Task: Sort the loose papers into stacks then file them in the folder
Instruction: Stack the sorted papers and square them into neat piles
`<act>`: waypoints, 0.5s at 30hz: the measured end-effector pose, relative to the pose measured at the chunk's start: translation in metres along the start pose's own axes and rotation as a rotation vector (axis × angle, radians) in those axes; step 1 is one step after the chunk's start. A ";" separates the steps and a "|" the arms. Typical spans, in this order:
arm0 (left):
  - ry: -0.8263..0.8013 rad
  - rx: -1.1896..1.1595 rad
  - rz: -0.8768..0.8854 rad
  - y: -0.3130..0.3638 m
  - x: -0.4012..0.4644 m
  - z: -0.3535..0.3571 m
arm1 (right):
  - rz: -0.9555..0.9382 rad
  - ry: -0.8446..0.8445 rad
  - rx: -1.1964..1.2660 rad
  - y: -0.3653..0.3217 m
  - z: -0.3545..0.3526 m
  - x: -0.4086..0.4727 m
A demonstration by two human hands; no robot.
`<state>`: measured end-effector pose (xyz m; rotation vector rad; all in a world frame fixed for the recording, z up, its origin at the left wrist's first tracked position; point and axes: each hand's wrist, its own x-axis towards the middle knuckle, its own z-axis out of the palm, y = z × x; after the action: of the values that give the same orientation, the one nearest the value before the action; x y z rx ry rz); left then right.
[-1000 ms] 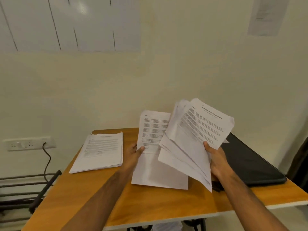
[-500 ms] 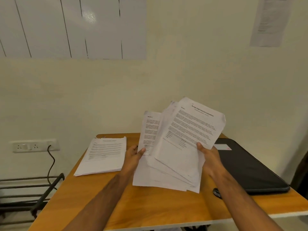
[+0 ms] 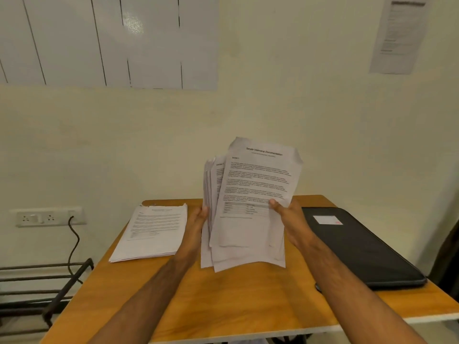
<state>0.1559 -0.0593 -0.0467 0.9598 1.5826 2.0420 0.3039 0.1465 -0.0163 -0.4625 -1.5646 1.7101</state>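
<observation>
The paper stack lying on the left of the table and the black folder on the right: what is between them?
In the head view, between the paper stack and the black folder, both hands (left hand, right hand) hold up a sheaf of papers above bare table.

The body text on the raised bundle of white printed papers is too blurred to read. The bundle hides the fingers of the left hand and right hand. The white notice taped on the wall is illegible, and the bottom edge cuts off both forearms.
</observation>
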 end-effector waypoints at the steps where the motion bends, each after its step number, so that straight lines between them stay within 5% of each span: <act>1: 0.025 0.035 0.040 0.004 0.002 0.001 | -0.019 0.019 -0.018 0.001 0.003 0.000; 10: 0.103 0.136 0.165 0.018 0.023 0.004 | -0.226 0.039 -0.078 0.001 0.022 -0.010; 15: 0.122 0.156 0.119 0.008 0.020 -0.002 | -0.115 -0.023 -0.106 -0.002 0.013 -0.011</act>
<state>0.1414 -0.0494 -0.0331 1.0236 1.8111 2.1179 0.3027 0.1297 -0.0143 -0.3986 -1.6719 1.5567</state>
